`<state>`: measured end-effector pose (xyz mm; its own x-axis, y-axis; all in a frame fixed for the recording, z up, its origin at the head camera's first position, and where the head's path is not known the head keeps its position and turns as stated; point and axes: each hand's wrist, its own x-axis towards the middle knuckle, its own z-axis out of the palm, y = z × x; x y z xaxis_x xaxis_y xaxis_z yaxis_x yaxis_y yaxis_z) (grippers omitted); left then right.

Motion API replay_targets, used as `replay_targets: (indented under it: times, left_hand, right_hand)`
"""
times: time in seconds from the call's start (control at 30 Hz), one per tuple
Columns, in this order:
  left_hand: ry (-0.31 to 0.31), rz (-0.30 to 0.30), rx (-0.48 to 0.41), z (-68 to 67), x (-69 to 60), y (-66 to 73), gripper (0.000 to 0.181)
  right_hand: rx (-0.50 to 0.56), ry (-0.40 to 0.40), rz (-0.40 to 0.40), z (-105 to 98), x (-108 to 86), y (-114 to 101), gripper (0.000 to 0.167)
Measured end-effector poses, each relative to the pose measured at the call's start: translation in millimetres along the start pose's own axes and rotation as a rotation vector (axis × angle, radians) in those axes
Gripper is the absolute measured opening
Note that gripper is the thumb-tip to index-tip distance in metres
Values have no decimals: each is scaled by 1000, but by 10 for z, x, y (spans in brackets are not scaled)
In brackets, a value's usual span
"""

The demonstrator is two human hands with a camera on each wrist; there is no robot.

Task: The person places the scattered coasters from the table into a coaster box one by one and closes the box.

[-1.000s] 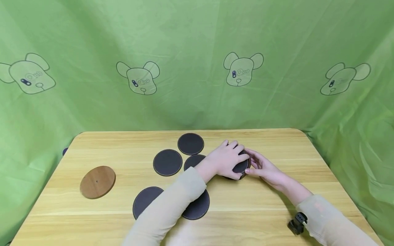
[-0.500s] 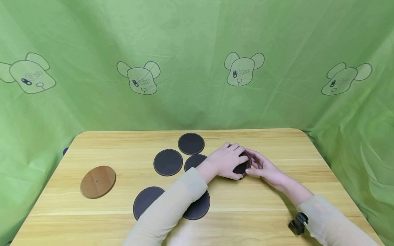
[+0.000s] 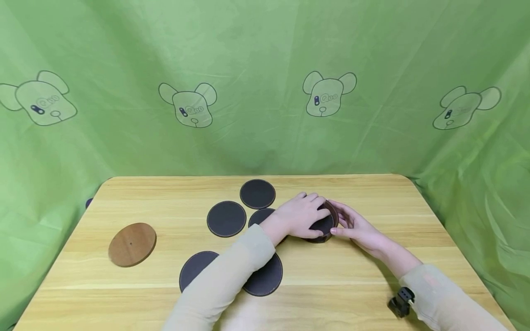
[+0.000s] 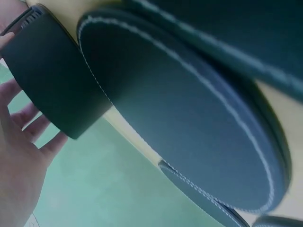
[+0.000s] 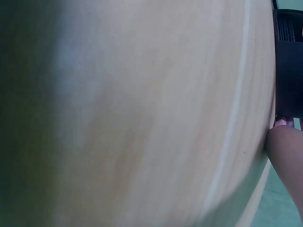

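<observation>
At the right of the head view stands a round dark brown coaster holder (image 3: 334, 219), with a black coaster (image 3: 322, 227) lying inside below its rim. My left hand (image 3: 299, 216) is over it from the left, fingers loosely bent across the rim. In the left wrist view, these fingers pass behind the top edge of the holder (image 4: 52, 75). My right hand (image 3: 358, 227) grips the holder's right side, thumb at the front and fingers around the back. Edges of stacked coasters (image 5: 286, 30) show through the holder's cutout in the right wrist view.
Smaller black round coasters (image 3: 257, 193), (image 3: 226, 219) lie left of the holder, one partly under my left wrist. Two larger round mats (image 3: 267, 278), (image 3: 198, 270) lie near my left forearm. A brown wooden disc (image 3: 132, 244) rests at far left. Green curtain (image 3: 256, 138) surrounds the table.
The black coaster under my left hand has sunk lower inside the holder, showing more inner wall. My left hand has shifted slightly left. My right hand stays on the holder.
</observation>
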<state>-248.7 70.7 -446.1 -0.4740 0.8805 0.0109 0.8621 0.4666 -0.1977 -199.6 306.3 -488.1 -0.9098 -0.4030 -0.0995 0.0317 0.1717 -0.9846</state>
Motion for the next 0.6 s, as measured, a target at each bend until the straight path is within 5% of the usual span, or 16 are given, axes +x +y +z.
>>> replay_targets:
  times: [0.6]
  left_hand:
    - [-37, -67, -3, -29, -202, -354, 55]
  right_hand:
    - [5, 15, 6, 9, -7, 16, 88]
